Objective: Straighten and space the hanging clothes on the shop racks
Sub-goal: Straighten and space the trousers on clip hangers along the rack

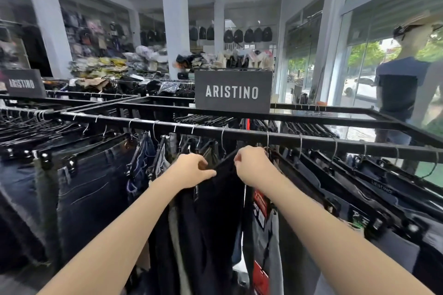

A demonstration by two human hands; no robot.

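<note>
Pinching the waistband of the dark trousers (215, 203) with curled fingers clamped on the cloth: my left hand (189, 170) at its left edge, my right hand (251, 165) at its right. They hang below the black rail (318, 142), between the jeans (91, 187) and other trousers.

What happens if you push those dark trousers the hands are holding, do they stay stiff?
Probably floppy: the dark trousers hang in soft folds below the left hand and right hand. They would likely swing, since clothes here hang from thin wire hooks on the rail.
</note>
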